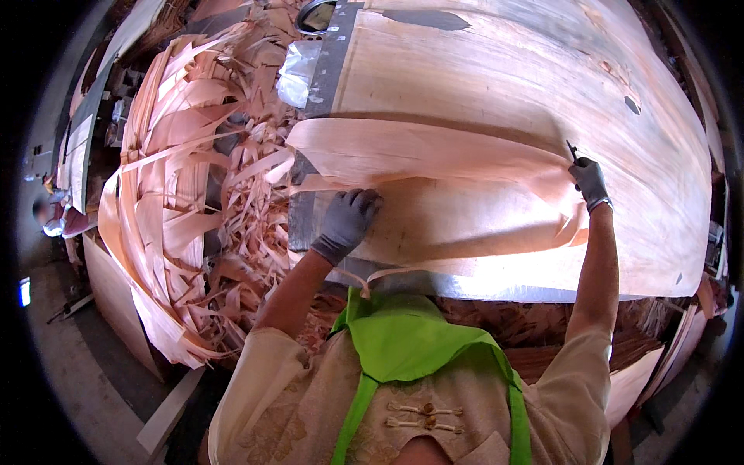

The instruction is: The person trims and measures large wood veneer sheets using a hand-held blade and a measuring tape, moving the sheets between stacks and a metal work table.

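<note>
A loose, curved sheet of pinkish wood veneer point(434, 151) lies across a broad pale veneer sheet point(480, 77) on the work table. My left hand point(346, 225), in a grey glove, is closed at the loose sheet's near edge, by a narrow strip at its left end. The curled fingers partly hide their grip. At the sheet's right end, my right hand point(591, 184), also gloved, grips a small dark knife point(572, 148), its tip pointing away from me. Below that hand the veneer edge is folded and crumpled.
A large heap of veneer offcuts point(167, 178) rises at the left, with shreds point(256, 201) between it and the table. A clear plastic bag point(299, 74) and a round dark-rimmed object point(316, 15) lie at the table's far left edge. Another person point(58, 217) is at far left.
</note>
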Action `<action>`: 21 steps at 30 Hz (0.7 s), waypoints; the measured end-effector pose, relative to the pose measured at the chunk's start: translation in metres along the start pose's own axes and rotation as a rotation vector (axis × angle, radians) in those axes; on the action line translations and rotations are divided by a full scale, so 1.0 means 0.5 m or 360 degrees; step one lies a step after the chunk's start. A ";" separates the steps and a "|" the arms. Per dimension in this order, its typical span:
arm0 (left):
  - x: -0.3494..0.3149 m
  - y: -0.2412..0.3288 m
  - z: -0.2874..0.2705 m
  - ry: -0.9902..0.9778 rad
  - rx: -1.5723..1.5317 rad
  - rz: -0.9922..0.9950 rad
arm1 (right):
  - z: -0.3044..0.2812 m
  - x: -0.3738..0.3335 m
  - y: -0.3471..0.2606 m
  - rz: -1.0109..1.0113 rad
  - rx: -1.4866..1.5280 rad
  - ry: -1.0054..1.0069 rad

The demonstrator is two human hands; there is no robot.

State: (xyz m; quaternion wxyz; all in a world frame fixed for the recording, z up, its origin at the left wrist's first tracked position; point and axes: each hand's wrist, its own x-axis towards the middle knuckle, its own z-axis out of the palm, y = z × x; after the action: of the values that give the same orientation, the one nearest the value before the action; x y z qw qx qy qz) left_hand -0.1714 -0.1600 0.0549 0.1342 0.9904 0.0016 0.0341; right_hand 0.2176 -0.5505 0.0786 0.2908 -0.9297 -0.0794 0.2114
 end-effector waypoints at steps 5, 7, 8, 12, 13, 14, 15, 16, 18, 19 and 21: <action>0.017 0.086 -0.001 0.0665 -0.2912 -0.1635 | -0.030 -0.010 -0.039 -0.0040 -0.0091 -0.0070; 0.018 0.087 0.038 0.1044 -0.3290 -0.1478 | -0.043 -0.014 -0.039 -0.0022 -0.0072 -0.0124; 0.015 0.066 0.103 0.1180 -0.3077 -0.1258 | -0.047 -0.014 -0.049 -0.0038 -0.0074 -0.0160; 0.051 0.039 0.087 0.1238 -0.4159 -0.1100 | -0.056 -0.023 -0.044 0.0024 -0.0061 -0.0218; 0.057 0.022 0.096 0.1254 -0.4132 -0.1036 | -0.057 -0.022 -0.046 0.0035 -0.0070 -0.0227; 0.064 0.005 0.101 0.1265 -0.4103 -0.0978 | -0.057 -0.023 -0.050 0.0044 -0.0090 -0.0252; 0.065 -0.005 0.106 0.1275 -0.4073 -0.0921 | -0.057 -0.021 -0.055 0.0057 -0.0078 -0.0269; 0.062 -0.009 0.112 0.1319 -0.3940 -0.1022 | -0.057 -0.020 -0.061 0.0070 -0.0066 -0.0286; 0.088 0.012 0.052 0.1352 -0.3681 -0.1214 | -0.062 -0.026 -0.061 0.0097 -0.0063 -0.0289; 0.097 0.023 0.028 0.1373 -0.3701 -0.1134 | -0.064 -0.030 -0.069 0.0094 -0.0072 -0.0289; 0.108 0.039 -0.003 0.1418 -0.3738 -0.0969 | -0.064 -0.032 -0.078 0.0087 -0.0080 -0.0304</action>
State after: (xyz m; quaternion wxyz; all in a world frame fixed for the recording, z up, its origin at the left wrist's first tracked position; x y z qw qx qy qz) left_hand -0.1178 -0.1777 0.0651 0.9094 0.1432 0.2393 0.3087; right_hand 0.2163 -0.5391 0.1304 0.2526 -0.9142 -0.0867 0.3048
